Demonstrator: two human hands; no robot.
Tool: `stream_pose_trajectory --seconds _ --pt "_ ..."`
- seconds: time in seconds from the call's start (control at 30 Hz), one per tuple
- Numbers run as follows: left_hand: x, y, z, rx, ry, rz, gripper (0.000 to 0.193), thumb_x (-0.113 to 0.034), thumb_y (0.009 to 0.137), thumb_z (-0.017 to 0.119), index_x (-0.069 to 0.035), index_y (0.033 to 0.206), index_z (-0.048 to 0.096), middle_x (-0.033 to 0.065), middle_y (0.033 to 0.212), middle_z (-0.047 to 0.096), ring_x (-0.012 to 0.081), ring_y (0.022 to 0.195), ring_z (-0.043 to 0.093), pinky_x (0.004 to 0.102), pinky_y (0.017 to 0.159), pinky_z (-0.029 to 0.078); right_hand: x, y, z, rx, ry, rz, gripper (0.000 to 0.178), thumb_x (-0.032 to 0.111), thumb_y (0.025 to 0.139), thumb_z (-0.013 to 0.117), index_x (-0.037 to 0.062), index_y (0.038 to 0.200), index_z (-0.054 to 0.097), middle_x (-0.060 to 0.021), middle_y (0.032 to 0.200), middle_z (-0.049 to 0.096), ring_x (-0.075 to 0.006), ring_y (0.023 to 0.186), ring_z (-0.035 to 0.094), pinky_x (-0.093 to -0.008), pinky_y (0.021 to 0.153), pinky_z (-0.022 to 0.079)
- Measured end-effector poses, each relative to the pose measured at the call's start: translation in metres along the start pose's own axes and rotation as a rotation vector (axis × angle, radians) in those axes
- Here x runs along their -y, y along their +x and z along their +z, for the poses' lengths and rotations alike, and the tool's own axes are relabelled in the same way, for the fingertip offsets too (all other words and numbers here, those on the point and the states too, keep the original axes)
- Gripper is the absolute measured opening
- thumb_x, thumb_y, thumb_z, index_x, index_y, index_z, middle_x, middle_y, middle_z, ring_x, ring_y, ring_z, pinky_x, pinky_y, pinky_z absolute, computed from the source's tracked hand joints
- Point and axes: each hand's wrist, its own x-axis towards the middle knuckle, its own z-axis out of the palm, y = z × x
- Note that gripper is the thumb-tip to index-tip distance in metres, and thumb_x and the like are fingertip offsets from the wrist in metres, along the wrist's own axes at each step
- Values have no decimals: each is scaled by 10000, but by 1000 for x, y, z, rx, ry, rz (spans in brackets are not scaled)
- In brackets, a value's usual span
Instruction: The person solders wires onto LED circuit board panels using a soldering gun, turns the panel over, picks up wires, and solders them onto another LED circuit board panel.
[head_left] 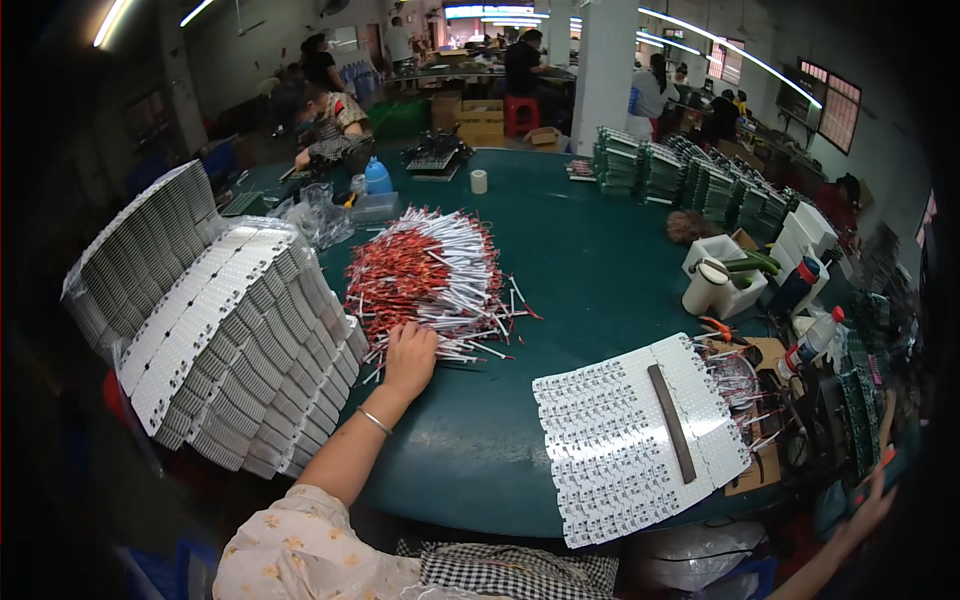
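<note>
A heap of short white wire leads with red and orange ends (pixel 470 255) lies on the green table. My left hand (pixel 410 350) rests at the near edge of this heap, its fingers curled down onto the leads; what sits right under the fingertips is hidden. At the far lower right, my right hand (pixel 868 512) is closed and partly blurred, around something with orange parts that I cannot make out. A sheet of joined white circuit boards (pixel 600 440) lies at the table's near right, with a dark bar (pixel 670 422) across it and wires at its right edge.
Tall stacks of white boards (pixel 230 340) stand left of the heap. Stacked green boards (pixel 650 170) line the back right. A white foam box (pixel 735 285), a bottle (pixel 815 340) and orange-handled pliers (pixel 722 330) crowd the right. A tape roll (pixel 479 181) stands farther back; people work beyond.
</note>
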Motion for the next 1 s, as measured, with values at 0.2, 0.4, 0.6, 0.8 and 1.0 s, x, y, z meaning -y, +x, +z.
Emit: stream_pose_trajectory --seconds 0.2,0.4,0.6,0.8,1.0 --pt "3 4 4 14 -226 -34 211 -28 656 648 -80 831 541 91 831 577 294 848 541 426 719 439 56 25 37 298 407 223 185 174 909 595 8 987 613 -25 829 576 -106 685 558 -228 603 461" --pt "6 10 2 45 -420 -158 184 1 670 637 -67 839 659 138 800 640 344 815 590 454 732 463 85 -153 150 317 638 367 162 109 895 579 30 1025 523 -17 699 506 -81 575 490 -191 480 400" --pt "15 27 -16 -385 -843 -670 109 36 866 518 -23 888 606 55 698 580 145 543 528 272 515 406 84 -234 185 567 698 567 429 61 794 583 -24 1192 447 -94 678 508 -156 544 509 -272 461 440" --pt "-6 51 -68 -460 -1547 -917 168 -214 961 588 -58 963 526 7 686 533 56 539 475 202 429 368 82 -243 191 518 692 519 466 104 754 602 -28 1172 446 -92 732 499 -143 554 504 -259 428 452" --pt "-63 8 -55 -240 -1561 -868 214 -265 947 609 -81 993 508 7 645 505 92 519 478 240 469 428 76 -251 200 609 725 572 553 72 735 636 -49 1227 416 -97 700 493 -159 558 512 -281 455 464"
